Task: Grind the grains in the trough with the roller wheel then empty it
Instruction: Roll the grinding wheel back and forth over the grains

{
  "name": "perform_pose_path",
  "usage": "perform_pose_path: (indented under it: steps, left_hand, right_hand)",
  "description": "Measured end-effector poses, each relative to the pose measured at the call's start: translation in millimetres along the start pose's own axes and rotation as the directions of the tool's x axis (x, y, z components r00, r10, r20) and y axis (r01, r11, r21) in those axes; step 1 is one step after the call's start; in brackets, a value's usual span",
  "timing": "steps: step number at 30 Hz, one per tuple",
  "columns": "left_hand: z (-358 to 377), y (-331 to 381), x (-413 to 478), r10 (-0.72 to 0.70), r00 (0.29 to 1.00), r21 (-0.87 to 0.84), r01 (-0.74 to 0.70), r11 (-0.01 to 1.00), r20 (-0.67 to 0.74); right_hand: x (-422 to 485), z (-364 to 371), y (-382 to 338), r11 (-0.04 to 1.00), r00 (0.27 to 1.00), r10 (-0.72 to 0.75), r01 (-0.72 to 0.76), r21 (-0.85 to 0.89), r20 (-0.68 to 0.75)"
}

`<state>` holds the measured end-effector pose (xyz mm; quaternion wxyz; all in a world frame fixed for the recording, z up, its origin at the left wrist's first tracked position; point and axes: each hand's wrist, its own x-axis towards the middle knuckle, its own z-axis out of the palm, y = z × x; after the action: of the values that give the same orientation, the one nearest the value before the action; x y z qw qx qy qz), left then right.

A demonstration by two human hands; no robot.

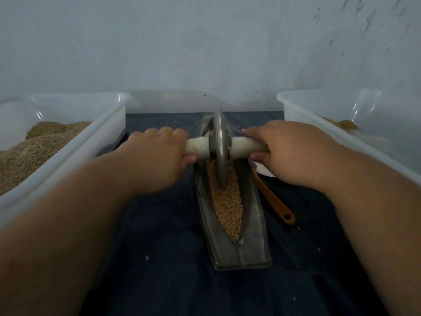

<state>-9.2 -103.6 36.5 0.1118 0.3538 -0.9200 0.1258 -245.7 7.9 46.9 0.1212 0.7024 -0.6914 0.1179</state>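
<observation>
Near the far edge of the dark cloth (pixel 159 236), the roller wheel (pixel 219 144) stands in the trough (pixel 252 236) among grains (pixel 227 206). The left hand (pixel 157 153) and right hand (pixel 289 151) each grip its handle (pixel 246 144).

The roller wheel (pixel 219 147) is dull grey metal, and its axle handle (pixel 245 145) is pale and smooth. The trough (pixel 252 224) is dark, matt metal with a scuffed rim, and holds coarse tan grains (pixel 227 201). The left bin (pixel 91 142) and right bin (pixel 300 112) are glossy translucent plastic. The dark blue cloth (pixel 170 247) underneath is matt. An orange plastic handle (pixel 275 201) looks smooth.
</observation>
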Motion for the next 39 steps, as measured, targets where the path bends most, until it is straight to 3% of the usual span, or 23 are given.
perform_pose_path:
  steps: [4, 8, 13, 17, 19, 22, 25, 34, 39]
  left_hand:
    - [-25, 3, -15, 0.070, 0.964, -0.094, -0.047, 0.994, 0.256]
    - [-32, 9, -21, 0.101, 0.964, -0.081, -0.084, 0.993, 0.246]
    - [-18, 6, -7, -0.005, 0.986, -0.064, 0.016, 0.998, 0.166]
    - [9, 15, 10, -0.122, 0.986, 0.163, 0.140, 0.977, -0.116]
    - [16, 18, 15, -0.156, 0.977, 0.170, 0.180, 0.969, -0.147]
    - [21, 14, 16, -0.156, 0.976, 0.126, 0.176, 0.976, -0.155]
    - [16, 11, 12, -0.133, 0.986, 0.106, 0.143, 0.984, -0.103]
    - [-21, 5, -19, 0.092, 0.977, -0.026, -0.088, 0.996, 0.195]
    - [-23, 6, -19, 0.080, 0.966, -0.084, -0.061, 0.995, 0.245]
  right_hand:
    - [-20, -27, -6, 0.996, 0.974, -0.058, 0.072, -0.053, 0.221]
    - [-22, -31, -8, 0.998, 0.959, -0.066, 0.069, -0.003, 0.274]
    - [-6, -8, 5, 0.990, 0.978, -0.055, 0.027, 0.140, 0.200]
    - [12, 25, 8, 1.000, 0.998, 0.018, -0.018, -0.001, -0.060]
    - [17, 35, 7, 0.998, 0.986, 0.021, -0.030, -0.056, -0.163]
    - [20, 40, 8, 0.997, 0.980, 0.007, -0.023, -0.076, -0.198]
    - [17, 33, 5, 0.997, 0.990, -0.008, -0.003, -0.078, -0.141]
    - [-19, -21, -18, 0.998, 0.972, -0.057, 0.057, 0.009, 0.229]
    - [-17, -16, -18, 0.995, 0.982, -0.095, 0.095, 0.006, 0.164]
